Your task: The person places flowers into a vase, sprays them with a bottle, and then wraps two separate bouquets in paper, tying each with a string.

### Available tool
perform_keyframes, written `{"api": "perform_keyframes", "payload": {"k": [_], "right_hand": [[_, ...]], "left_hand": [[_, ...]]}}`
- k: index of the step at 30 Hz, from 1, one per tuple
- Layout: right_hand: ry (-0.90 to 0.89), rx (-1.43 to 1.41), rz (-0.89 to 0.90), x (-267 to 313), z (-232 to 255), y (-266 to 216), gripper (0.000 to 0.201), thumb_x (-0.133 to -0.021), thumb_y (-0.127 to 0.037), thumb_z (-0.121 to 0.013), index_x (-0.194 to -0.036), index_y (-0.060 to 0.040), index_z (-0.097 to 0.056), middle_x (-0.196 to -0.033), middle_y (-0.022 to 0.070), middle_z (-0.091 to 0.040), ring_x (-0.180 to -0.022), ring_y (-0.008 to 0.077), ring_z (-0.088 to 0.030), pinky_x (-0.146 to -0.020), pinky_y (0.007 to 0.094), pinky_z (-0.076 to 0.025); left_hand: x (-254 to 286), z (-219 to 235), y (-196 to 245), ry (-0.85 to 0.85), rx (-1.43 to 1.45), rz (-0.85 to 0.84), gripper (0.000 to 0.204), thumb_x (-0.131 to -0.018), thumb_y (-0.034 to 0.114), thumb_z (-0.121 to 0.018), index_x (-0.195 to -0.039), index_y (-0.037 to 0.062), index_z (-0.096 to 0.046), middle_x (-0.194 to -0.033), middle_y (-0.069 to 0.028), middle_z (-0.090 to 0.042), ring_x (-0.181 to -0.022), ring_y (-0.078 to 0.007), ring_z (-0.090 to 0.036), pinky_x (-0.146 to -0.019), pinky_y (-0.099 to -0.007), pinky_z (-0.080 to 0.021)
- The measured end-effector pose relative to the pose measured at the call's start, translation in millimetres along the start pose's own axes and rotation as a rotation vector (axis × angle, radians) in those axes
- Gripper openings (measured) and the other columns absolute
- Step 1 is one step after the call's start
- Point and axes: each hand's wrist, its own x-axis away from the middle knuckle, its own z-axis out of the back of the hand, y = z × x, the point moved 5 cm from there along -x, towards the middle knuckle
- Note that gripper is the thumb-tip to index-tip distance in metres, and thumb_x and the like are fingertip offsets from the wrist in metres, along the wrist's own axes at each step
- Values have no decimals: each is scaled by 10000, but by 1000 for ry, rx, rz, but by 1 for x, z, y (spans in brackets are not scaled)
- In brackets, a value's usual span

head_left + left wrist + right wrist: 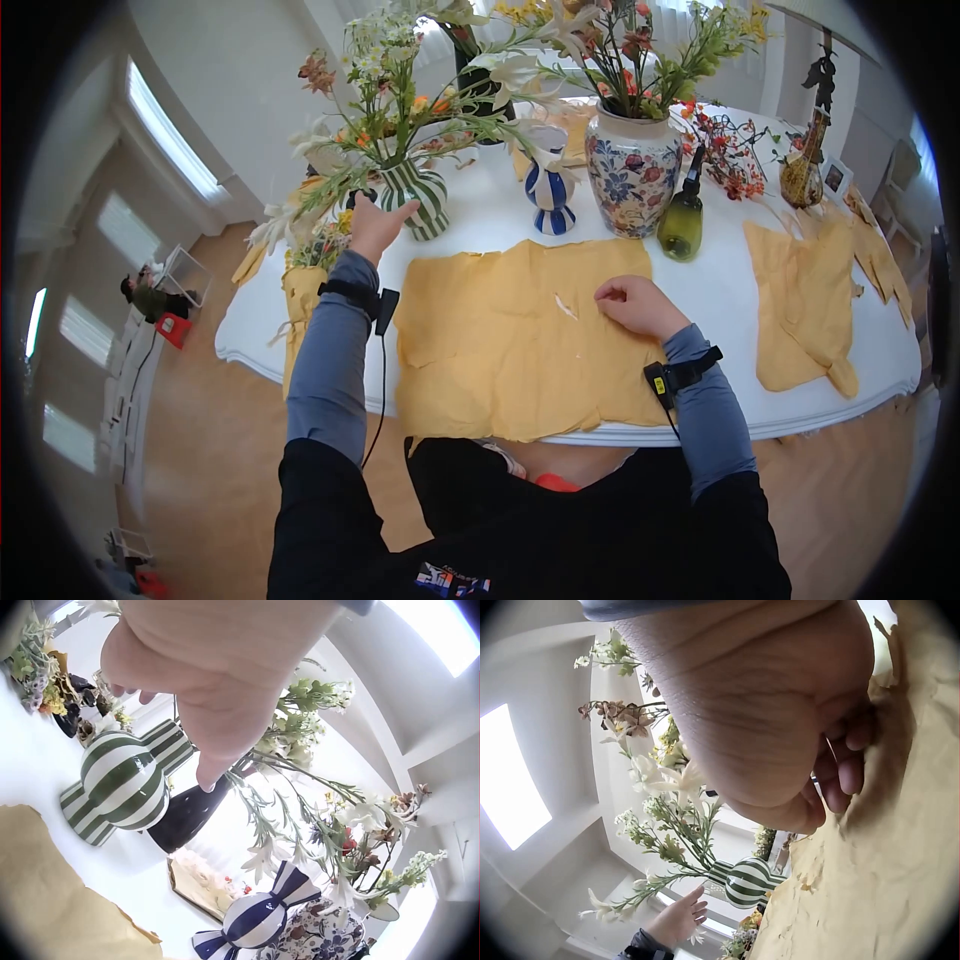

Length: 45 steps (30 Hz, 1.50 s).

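My left hand reaches out at the left of a green-and-white striped vase, thumb pointing toward its neck. In the right wrist view the fingers of the left hand look straight and hold nothing. White lilies and small daisies stand in this vase. My right hand rests at the right part of a crumpled yellow paper sheet. Its fingers are loosely curled over the paper with nothing in them. A small white tear shows in the sheet beside them.
Behind the sheet stand a blue-and-white striped vase, a large floral vase full of flowers, and a green bottle. More yellow paper lies at the right. A paper-wrapped bouquet sits at the table's left edge.
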Motion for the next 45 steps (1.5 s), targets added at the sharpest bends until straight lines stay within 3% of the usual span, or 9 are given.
{"api": "perform_keyframes", "payload": {"k": [5,8,14,18,21,24,33,39,45], "right_hand": [[-18,-54,-37,-2,-2,5,236,-915,-203,-715,-1051,-15,-756,-933,96,-755,-859,184,-713,-805,310,-564],[-13,-13,-69,-1,0,1,237,-915,-220,-708,-1048,-31,-762,-931,86,-757,-855,188,-716,-796,310,-563],[-13,31,-85,-1,-2,-1,231,-909,-238,-702,-1033,-56,-771,-928,68,-758,-843,188,-716,-772,308,-559],[-4,5,-139,1,1,-5,223,-903,-238,-698,-1022,-65,-772,-918,70,-758,-846,197,-719,-768,312,-558],[12,45,-130,0,1,-5,223,-894,-250,-687,-1012,-83,-776,-913,67,-759,-852,214,-723,-766,325,-559],[25,94,-82,0,1,-4,227,-886,-265,-679,-1005,-100,-780,-919,63,-762,-858,228,-725,-768,339,-561],[14,102,-76,0,2,-7,234,-880,-276,-680,-999,-102,-782,-913,65,-764,-856,234,-725,-769,344,-560],[13,86,-75,1,2,-9,227,-876,-273,-690,-993,-102,-784,-914,62,-766,-845,234,-725,-758,342,-560],[8,87,-89,0,1,-8,217,-876,-268,-692,-988,-108,-785,-914,57,-768,-847,232,-726,-762,343,-560]], "left_hand": [[-42,-19,25,-94,26,63,1080,-663,663,-868,-1279,-171,-565,-1100,-235,-747,-1045,-373,-725,-943,-414,-560],[-74,-37,20,-159,-144,193,1107,-649,676,-865,-1272,-183,-549,-1067,-234,-752,-1018,-375,-732,-921,-409,-568],[-98,-57,9,90,-41,110,1265,-631,535,-931,-1464,-165,-285,-1160,-252,-723,-1069,-377,-716,-943,-399,-553],[-118,-68,-4,211,-70,102,1095,-680,457,-918,-1491,-38,-375,-1188,-237,-722,-1119,-393,-695,-965,-425,-541],[-115,-55,8,103,-94,245,668,-728,484,-863,-1248,90,-718,-1183,-188,-742,-1145,-427,-670,-997,-464,-516],[-124,-54,3,119,-162,265,603,-774,546,-790,-1151,76,-768,-1201,-210,-733,-1155,-424,-667,-1032,-495,-477],[-127,-52,20,210,-70,293,641,-865,521,-710,-1144,-55,-731,-1221,-286,-701,-1177,-460,-643,-1014,-483,-483],[-146,-59,6,99,215,189,483,-837,299,-843,-1143,-50,-711,-1080,-138,-744,-944,-237,-684,-850,-376,-509],[-140,-54,26,183,351,103,397,-885,257,-810,-1139,-34,-722,-1087,-138,-754,-959,-248,-708,-865,-380,-519]]}}
